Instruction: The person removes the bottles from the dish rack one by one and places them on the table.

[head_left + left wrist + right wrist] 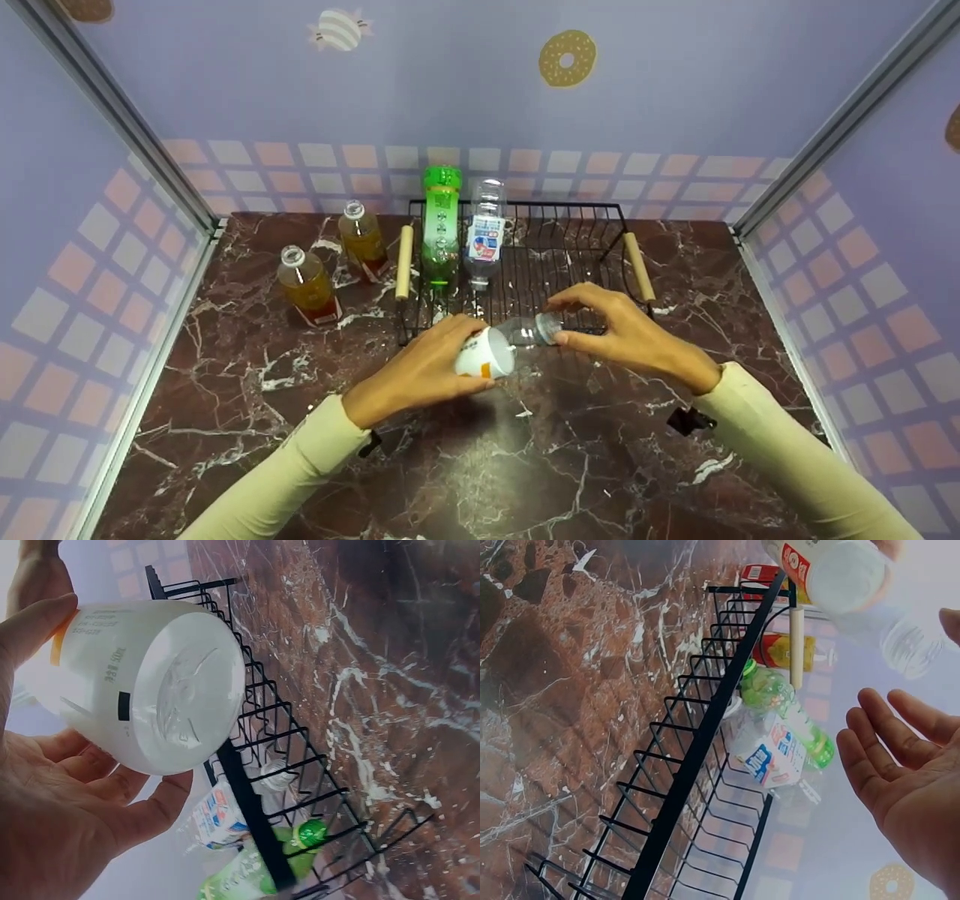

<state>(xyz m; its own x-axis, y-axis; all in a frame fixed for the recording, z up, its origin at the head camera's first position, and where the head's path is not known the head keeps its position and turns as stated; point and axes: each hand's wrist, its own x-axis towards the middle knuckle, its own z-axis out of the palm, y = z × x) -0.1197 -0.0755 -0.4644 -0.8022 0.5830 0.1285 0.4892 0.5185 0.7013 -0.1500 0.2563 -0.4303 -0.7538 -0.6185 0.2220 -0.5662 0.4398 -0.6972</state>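
Observation:
In the head view my left hand (431, 364) grips a clear plastic bottle (525, 331) by its white label, and the bottle lies tilted sideways over the rack's front edge. The left wrist view shows the bottle's rounded base (199, 694), with the thumb of my left hand (82, 802) on one side and the fingers on the other. My right hand (630, 334) is around the bottle's neck end. Seen from the right wrist, the right hand (915, 765) has its fingers spread apart, with the uncapped-looking neck (911, 649) between thumb and fingers.
A black wire rack (525, 247) with wooden handles stands at the back of the marble-patterned table (285, 420). In it lie a green bottle (441, 232) and a clear labelled bottle (487, 225), necks toward me. Two bottles, one amber bottle (307, 289) in front of another (362, 244), stand left.

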